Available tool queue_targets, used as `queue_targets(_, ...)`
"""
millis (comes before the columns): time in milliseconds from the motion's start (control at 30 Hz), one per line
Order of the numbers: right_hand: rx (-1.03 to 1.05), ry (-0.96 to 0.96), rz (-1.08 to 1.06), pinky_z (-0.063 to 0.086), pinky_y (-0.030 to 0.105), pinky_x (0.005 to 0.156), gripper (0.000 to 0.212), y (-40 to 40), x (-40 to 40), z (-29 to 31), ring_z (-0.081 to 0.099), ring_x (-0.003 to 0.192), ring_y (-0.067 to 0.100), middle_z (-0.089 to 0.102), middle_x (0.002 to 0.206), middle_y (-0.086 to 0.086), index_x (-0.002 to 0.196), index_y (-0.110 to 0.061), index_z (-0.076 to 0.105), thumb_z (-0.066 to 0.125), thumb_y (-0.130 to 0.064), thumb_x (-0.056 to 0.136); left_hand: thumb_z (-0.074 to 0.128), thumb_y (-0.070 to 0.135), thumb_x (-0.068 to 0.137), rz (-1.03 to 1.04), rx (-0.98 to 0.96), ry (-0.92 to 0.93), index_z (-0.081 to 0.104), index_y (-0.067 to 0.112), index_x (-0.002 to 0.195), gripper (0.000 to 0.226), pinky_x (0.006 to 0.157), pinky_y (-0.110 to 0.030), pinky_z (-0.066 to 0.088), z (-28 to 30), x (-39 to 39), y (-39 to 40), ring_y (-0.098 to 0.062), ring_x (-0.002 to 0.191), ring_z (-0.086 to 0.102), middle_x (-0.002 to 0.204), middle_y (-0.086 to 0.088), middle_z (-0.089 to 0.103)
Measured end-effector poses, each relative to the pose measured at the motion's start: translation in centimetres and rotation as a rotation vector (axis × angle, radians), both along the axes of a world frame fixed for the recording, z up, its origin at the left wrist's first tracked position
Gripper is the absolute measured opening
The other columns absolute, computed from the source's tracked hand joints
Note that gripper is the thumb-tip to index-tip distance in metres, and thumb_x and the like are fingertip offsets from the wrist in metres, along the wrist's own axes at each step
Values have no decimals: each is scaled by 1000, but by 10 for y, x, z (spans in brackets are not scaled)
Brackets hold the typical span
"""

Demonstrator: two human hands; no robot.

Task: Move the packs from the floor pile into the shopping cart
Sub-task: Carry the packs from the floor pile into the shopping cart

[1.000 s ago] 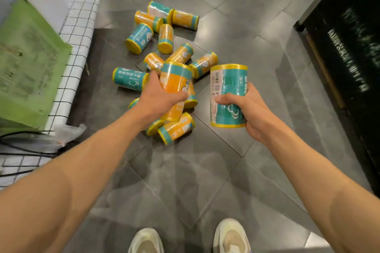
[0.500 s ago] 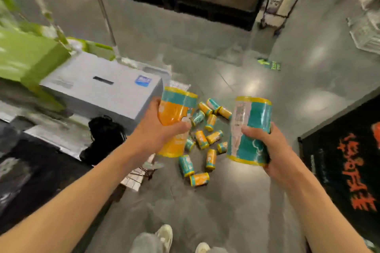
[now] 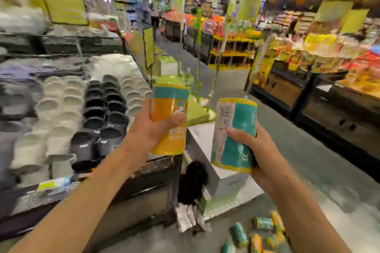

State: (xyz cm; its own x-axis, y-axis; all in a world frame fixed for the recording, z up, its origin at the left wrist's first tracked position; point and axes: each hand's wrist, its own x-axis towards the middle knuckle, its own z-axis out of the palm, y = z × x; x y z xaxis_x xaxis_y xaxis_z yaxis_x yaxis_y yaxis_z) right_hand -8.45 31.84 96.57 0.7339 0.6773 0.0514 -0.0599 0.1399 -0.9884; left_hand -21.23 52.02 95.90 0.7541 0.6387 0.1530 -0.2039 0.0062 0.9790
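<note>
Holding one orange-and-teal cylindrical pack [image 3: 169, 119] in your left hand [image 3: 152, 129] and one teal pack [image 3: 234, 135] in your right hand [image 3: 257, 150], both closed tight, you have the floor pile [image 3: 259, 234] remaining at 5 o'clock; no cart visible.

An orange pack [image 3: 169, 121] and a teal pack [image 3: 234, 135] stood upright in hand, while more packs [image 3: 257, 234] lay on the floor.

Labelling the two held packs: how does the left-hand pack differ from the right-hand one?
The left-hand pack shows mostly orange with a teal band near the top; the right-hand pack shows mostly teal plus a white barcode strip. The left-hand pack sits higher in the frame and near upright; the right-hand pack sits lower and tilts a little. Both are cylindrical with yellow edging, each in one hand's grip: left hand, right hand.
</note>
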Motion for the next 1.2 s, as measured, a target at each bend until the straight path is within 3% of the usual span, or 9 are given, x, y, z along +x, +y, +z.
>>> queue_targets(133, 28, -31, 273, 63, 49, 79, 57, 75, -85, 22, 73, 101, 36, 74, 113, 15, 125, -16, 62, 78, -22, 71, 89, 40, 54, 312, -1, -30, 58, 24, 120, 74, 71, -42, 60, 19, -133, 27, -22, 91, 73, 99, 3, 76)
queue_targets(300, 53, -43, 623, 61, 35, 70, 62, 155, -217, 28, 75, 94, 28, 75, 111, 9, 128, -14, 61, 78, -18, 69, 87, 47, 48, 661, -12, -76, 57, 21, 129, 90, 71, -44, 61, 18, -303, 41, -25, 96, 74, 110, -3, 75)
queue_targets(400, 42, -24, 799, 61, 37, 72, 60, 201, -302, 25, 75, 95, 28, 76, 111, 9, 125, -15, 64, 78, -17, 67, 85, 49, 47, 843, 12, -81, 58, 22, 127, 88, 72, -42, 61, 17, -400, 42, -21, 94, 75, 107, 1, 76)
queue_targets(500, 36, -1, 926, 62, 47, 81, 61, 242, -391, 24, 73, 100, 33, 75, 114, 11, 126, -14, 63, 79, -18, 66, 84, 48, 49, 992, 32, -74, 58, 25, 122, 81, 71, -40, 62, 21, -491, 41, -19, 92, 75, 104, 3, 76)
queue_targets(633, 35, 33, 1098, 63, 45, 79, 60, 287, -501, 17, 74, 96, 30, 75, 113, 11, 125, -13, 63, 78, -16, 67, 85, 40, 60, 1211, 29, -58, 58, 30, 115, 62, 68, -38, 61, 18, -596, 41, -18, 91, 75, 100, 5, 75)
queue_targets(733, 36, 71, 1212, 63, 42, 75, 68, 314, -572, 12, 75, 94, 27, 76, 111, 9, 127, -11, 61, 82, -16, 62, 86, 42, 58, 1346, 5, -61, 55, 24, 123, 75, 71, -44, 62, 11, -658, 37, -21, 94, 74, 107, -1, 73)
queue_targets(833, 20, 71, 1337, 61, 38, 72, 77, 340, -635, 5, 76, 93, 26, 76, 110, 9, 126, -11, 62, 88, -22, 54, 84, 36, 63, 1484, -19, -58, 54, 24, 123, 68, 68, -40, 60, 1, -708, 38, -19, 91, 74, 104, 2, 74)
queue_targets(1033, -19, 88, 1536, 62, 37, 72, 59, 407, -735, -17, 76, 90, 24, 77, 105, 6, 117, -14, 66, 83, -14, 61, 81, 36, 64, 1726, -51, -55, 55, 28, 118, 61, 63, -29, 60, -21, -778, 70, -11, 86, 74, 102, 5, 73)
queue_targets(1200, -73, 58, 1651, 62, 38, 74, 72, 489, -795, -30, 74, 101, 27, 75, 114, 7, 128, -14, 60, 85, -17, 61, 87, 45, 56, 1845, -108, -5, 53, 28, 122, 76, 78, -46, 63, -33, -822, 133, -18, 96, 74, 112, 0, 72)
